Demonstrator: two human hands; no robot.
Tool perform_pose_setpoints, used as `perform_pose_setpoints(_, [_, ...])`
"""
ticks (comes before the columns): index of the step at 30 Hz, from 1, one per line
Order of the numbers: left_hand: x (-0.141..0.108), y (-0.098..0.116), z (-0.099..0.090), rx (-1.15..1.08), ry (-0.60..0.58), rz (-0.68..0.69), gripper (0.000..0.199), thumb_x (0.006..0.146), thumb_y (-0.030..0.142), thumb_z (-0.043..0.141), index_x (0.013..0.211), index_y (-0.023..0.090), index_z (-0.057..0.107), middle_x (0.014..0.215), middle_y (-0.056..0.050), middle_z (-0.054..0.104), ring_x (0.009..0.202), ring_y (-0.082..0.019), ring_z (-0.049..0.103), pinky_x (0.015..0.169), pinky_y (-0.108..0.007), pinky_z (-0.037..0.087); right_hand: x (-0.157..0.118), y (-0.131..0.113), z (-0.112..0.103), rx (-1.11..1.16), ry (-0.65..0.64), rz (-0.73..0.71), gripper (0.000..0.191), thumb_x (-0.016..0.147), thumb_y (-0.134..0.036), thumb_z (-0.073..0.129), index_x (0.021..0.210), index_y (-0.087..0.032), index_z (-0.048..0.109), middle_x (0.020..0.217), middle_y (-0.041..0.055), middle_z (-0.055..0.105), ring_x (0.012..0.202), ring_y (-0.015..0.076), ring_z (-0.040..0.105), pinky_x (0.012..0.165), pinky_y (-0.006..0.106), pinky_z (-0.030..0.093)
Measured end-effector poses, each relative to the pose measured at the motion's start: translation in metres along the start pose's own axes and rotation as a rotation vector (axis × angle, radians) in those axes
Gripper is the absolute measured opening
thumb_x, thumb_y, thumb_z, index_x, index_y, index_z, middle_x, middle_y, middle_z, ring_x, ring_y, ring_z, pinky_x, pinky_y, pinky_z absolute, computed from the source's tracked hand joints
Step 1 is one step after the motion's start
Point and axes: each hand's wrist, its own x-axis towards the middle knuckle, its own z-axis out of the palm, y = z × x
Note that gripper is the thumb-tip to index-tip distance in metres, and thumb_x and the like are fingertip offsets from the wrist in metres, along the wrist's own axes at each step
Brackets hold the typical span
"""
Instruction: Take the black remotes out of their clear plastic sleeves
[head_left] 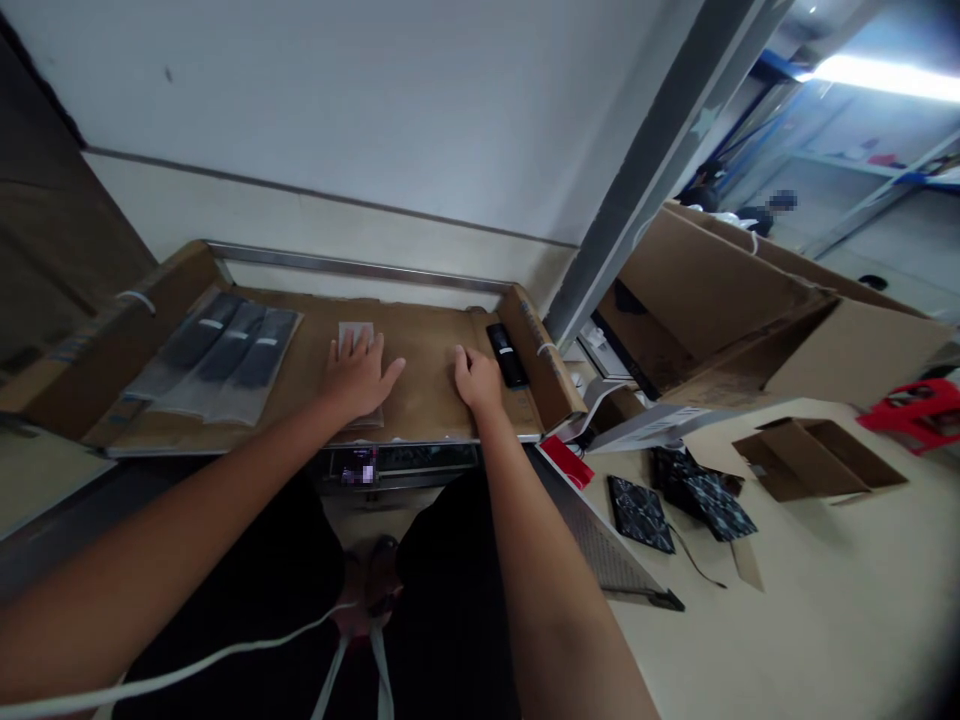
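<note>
My left hand (358, 376) lies flat with its fingers spread on a narrow translucent plastic bag (355, 328) in the middle of the cardboard-lined worktop (427, 335). Most of that bag is hidden under the hand. A short way to the right, my right hand (478, 380) rests on the cardboard with its fingers curled in; whatever they may hold is hidden. Just beyond it lies a black folded item with a white band (508, 355). On the left side, several dark items with white bands in translucent bags (225, 350) lie side by side, overlapping.
Cardboard side walls (541, 345) bound the worktop, with a metal rail (360, 265) behind. A grey post (645, 150) and a large open carton (735, 310) stand to the right. Dark patterned packages (641, 512), a smaller carton (817, 458) and a red stool (915, 412) are on the floor.
</note>
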Motion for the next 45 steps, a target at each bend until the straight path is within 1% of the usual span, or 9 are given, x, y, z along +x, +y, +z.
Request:
perform_pose_setpoints(4, [-0.022,0.007,0.007,0.030,-0.039,0.033,0.081,0.096,0.064,0.024,0.155,0.011,0.032,0.164,-0.018,0.025,0.152,-0.038,0.018,0.121,-0.055,0.014,-0.001,0.001,0.001,-0.006,0.003,0.004,0.048,0.105,-0.042,0.037,0.081,-0.017,0.070,0.083,0.0110,0.073,0.073,0.0197,0.063,0.065,0.029,0.031])
perform_pose_setpoints(8, [-0.022,0.006,0.011,0.040,-0.071,0.034,0.082,0.095,0.064,0.024,0.155,0.009,0.031,0.164,-0.020,0.024,0.152,-0.038,0.018,0.121,-0.057,0.015,-0.002,0.000,-0.001,0.000,0.007,-0.008,0.048,0.105,-0.041,0.036,0.081,-0.017,0.069,0.083,0.0105,0.073,0.073,0.0191,0.062,0.065,0.029,0.031])
perform_pose_setpoints(19, [0.014,-0.010,0.002,0.073,-0.122,0.056,0.080,0.097,0.062,0.024,0.156,0.008,0.028,0.164,-0.021,0.023,0.152,-0.037,0.020,0.119,-0.057,0.017,-0.001,0.000,-0.001,0.000,-0.011,0.020,0.047,0.105,-0.041,0.036,0.083,-0.017,0.070,0.084,0.0110,0.074,0.074,0.0192,0.063,0.066,0.029,0.030])
perform_pose_setpoints(24, [0.041,-0.016,-0.010,0.060,0.039,0.029,0.079,0.097,0.061,0.021,0.157,0.009,0.024,0.165,-0.020,0.019,0.153,-0.038,0.015,0.120,-0.056,0.016,0.000,0.000,-0.001,0.004,-0.014,0.022,0.048,0.105,-0.041,0.037,0.082,-0.016,0.070,0.084,0.0116,0.074,0.073,0.0191,0.063,0.066,0.030,0.028])
perform_pose_setpoints(26, [0.056,-0.021,-0.008,0.061,0.063,0.001,0.080,0.097,0.060,0.021,0.158,0.008,0.022,0.166,-0.020,0.017,0.153,-0.038,0.012,0.120,-0.055,0.015,0.000,0.000,-0.002,0.008,-0.016,0.023,0.048,0.105,-0.041,0.036,0.082,-0.016,0.070,0.084,0.0119,0.074,0.073,0.0191,0.063,0.066,0.030,0.028])
perform_pose_setpoints(30, [0.073,-0.032,0.005,0.057,-0.089,-0.049,0.084,0.096,0.064,0.021,0.158,0.009,0.024,0.166,-0.020,0.016,0.153,-0.040,0.010,0.120,-0.060,0.013,-0.001,0.000,-0.003,0.013,-0.012,0.016,0.048,0.105,-0.040,0.035,0.082,-0.016,0.070,0.084,0.0114,0.073,0.073,0.0186,0.062,0.066,0.030,0.028])
perform_pose_setpoints(32, [0.074,-0.034,0.009,0.045,-0.117,-0.053,0.084,0.096,0.065,0.021,0.158,0.009,0.025,0.166,-0.018,0.015,0.153,-0.040,0.010,0.120,-0.060,0.009,0.000,0.000,-0.003,0.009,-0.013,0.020,0.049,0.105,-0.041,0.035,0.082,-0.016,0.070,0.082,0.0111,0.073,0.072,0.0186,0.062,0.065,0.030,0.028])
perform_pose_setpoints(38, [0.066,-0.030,-0.002,-0.054,-0.136,-0.001,0.084,0.099,0.063,0.022,0.158,0.003,0.021,0.166,-0.021,0.009,0.151,-0.044,0.005,0.118,-0.064,0.002,0.000,0.000,-0.002,-0.009,-0.017,0.029,0.048,0.105,-0.040,0.036,0.084,-0.016,0.071,0.084,0.0110,0.074,0.073,0.0182,0.062,0.065,0.029,0.029])
perform_pose_setpoints(45, [0.060,-0.026,-0.002,-0.037,-0.245,0.051,0.086,0.099,0.063,0.021,0.158,0.001,0.013,0.167,-0.018,0.005,0.153,-0.039,0.003,0.120,-0.063,0.000,0.001,0.000,-0.001,-0.015,-0.015,0.025,0.049,0.106,-0.040,0.034,0.085,-0.016,0.072,0.086,0.0116,0.074,0.074,0.0188,0.063,0.065,0.029,0.029])
